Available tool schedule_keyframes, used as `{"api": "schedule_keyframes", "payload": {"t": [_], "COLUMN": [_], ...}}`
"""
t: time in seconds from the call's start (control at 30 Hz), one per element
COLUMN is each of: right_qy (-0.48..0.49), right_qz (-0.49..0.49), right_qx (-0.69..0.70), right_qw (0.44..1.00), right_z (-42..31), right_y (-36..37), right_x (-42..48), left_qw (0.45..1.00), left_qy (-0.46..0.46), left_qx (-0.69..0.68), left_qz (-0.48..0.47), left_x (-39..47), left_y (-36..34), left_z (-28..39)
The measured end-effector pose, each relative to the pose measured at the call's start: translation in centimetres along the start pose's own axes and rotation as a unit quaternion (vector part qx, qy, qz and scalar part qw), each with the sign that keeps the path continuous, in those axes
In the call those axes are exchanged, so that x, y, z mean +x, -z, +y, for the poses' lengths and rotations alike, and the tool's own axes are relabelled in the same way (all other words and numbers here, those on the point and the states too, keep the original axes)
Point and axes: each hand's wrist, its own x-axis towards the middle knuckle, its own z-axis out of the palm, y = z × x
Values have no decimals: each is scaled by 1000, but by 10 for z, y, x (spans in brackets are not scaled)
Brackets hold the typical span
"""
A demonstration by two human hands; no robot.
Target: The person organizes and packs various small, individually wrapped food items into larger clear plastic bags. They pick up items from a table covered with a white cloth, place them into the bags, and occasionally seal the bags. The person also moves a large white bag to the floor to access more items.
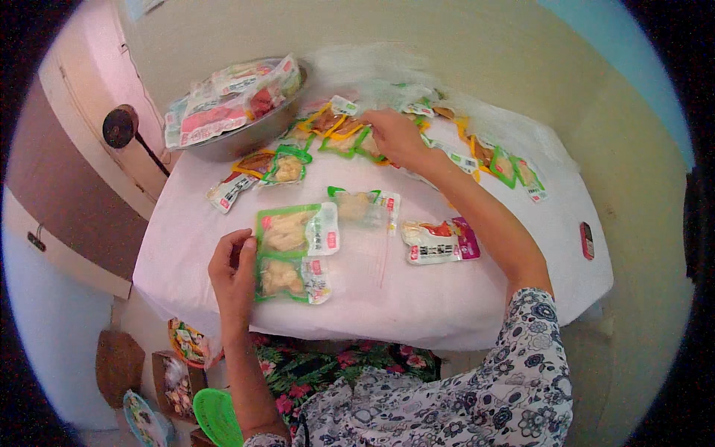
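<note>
On the left, my left hand (234,262) rests at the edge of a green-bordered food packet (286,230) with pale contents. Just below that packet lies a smaller green-edged packet (282,277). Whether the fingers pinch an edge is unclear. My right hand (397,134) reaches into the row of packets at the back, its fingertips by a yellow-edged packet (349,127); its grip is hidden. Between the hands is another pale packet (354,207), apparently under clear plastic film (371,262). A white and purple packet (438,241) lies beneath my right forearm.
A metal basin (246,134) heaped with printed plastic bags (234,98) stands at the back left of the white-covered table (447,313). More packets (503,165) lie back right, near clear plastic sheeting (503,123). A red phone-like object (586,240) is at the right. Floor containers include a green basket (218,416).
</note>
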Motion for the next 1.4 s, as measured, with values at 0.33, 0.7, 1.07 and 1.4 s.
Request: {"api": "schedule_keyframes", "payload": {"t": [0.33, 0.7, 1.07, 1.4], "right_qy": [-165, 3, -15, 44], "right_qz": [-64, -21, -112, -112], "right_qx": [-115, 95, -224, -359], "right_qw": [978, 995, 968, 926], "right_z": [60, 120, 37, 93], "right_y": [-32, -16, 21, -41], "right_x": [49, 108, 85, 109], "left_qw": [1000, 1000, 1000, 999], "left_qy": [17, 8, 7, -22], "left_qx": [-13, 24, 16, 38], "left_qz": [3, -7, -4, -29], "left_x": [0, 1, 1, 3], "left_y": [-1, -2, -2, 0], "left_z": [1, 5, 8, 7]}}
